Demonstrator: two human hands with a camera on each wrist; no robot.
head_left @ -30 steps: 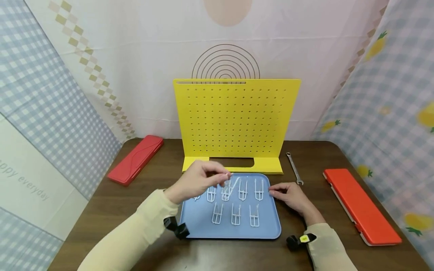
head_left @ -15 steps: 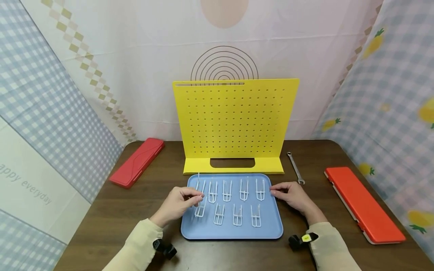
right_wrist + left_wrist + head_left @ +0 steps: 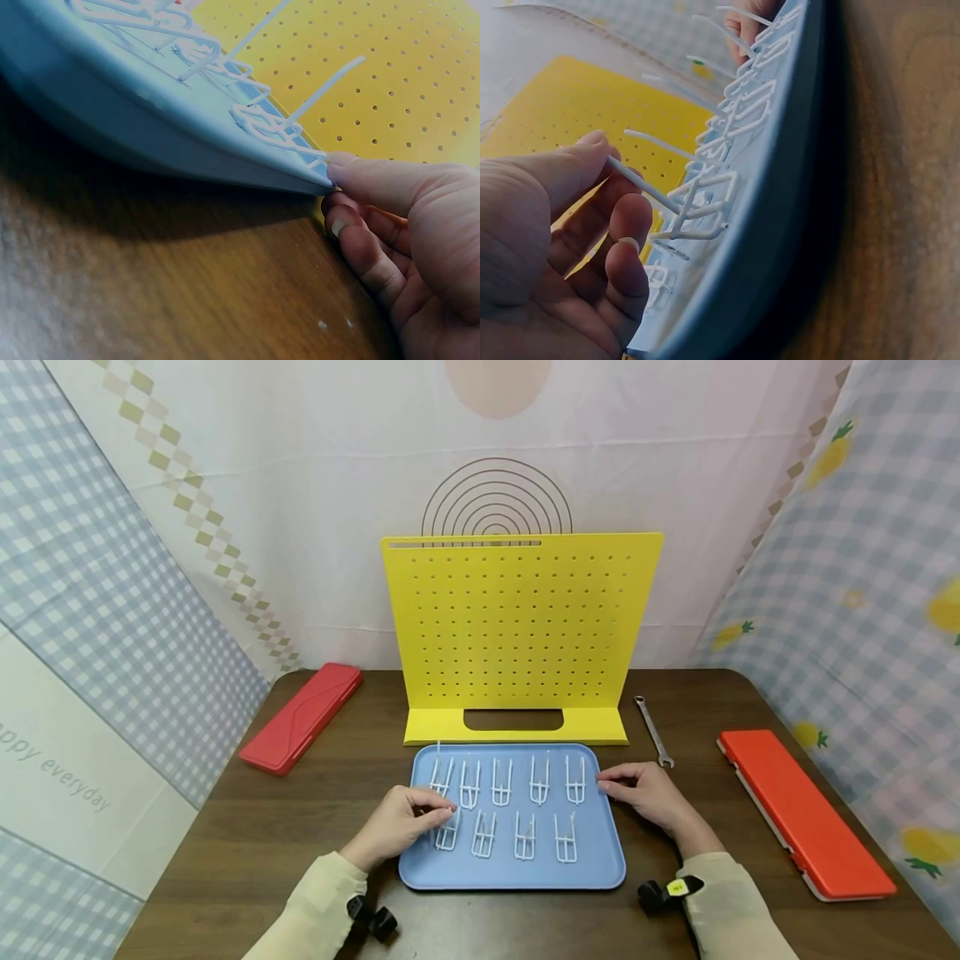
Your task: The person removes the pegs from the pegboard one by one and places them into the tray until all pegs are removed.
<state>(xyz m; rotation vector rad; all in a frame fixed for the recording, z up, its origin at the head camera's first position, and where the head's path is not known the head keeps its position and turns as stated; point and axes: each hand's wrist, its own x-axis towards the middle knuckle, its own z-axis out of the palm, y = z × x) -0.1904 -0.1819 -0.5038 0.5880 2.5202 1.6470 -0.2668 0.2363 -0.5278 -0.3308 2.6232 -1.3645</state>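
Several white wire pegboard hooks lie in two rows on a blue tray (image 3: pixel 517 875). At the left end of the front row, my left hand (image 3: pixel 401 822) pinches the upright prong of one hook (image 3: pixel 447 835). In the left wrist view that hook (image 3: pixel 697 206) sits low over the tray, its wire base at or near the surface; exact contact is unclear. Across the tray, my right hand (image 3: pixel 648 795) holds the right rim, thumb above and fingers below, as the right wrist view shows at the tray edge (image 3: pixel 247 169). Another hook (image 3: pixel 575 781) lies just beside that hand.
A yellow pegboard (image 3: pixel 517 627) stands on its base behind the tray. To its right lies a wrench (image 3: pixel 654 732). A red case (image 3: pixel 303 718) rests at the left and an orange-red case (image 3: pixel 802 814) at the right of the wooden table (image 3: pixel 247 852).
My left hand came down from above the tray's middle to its front left, bringing a hook down to the front row's left end. My right hand stays at the rim.
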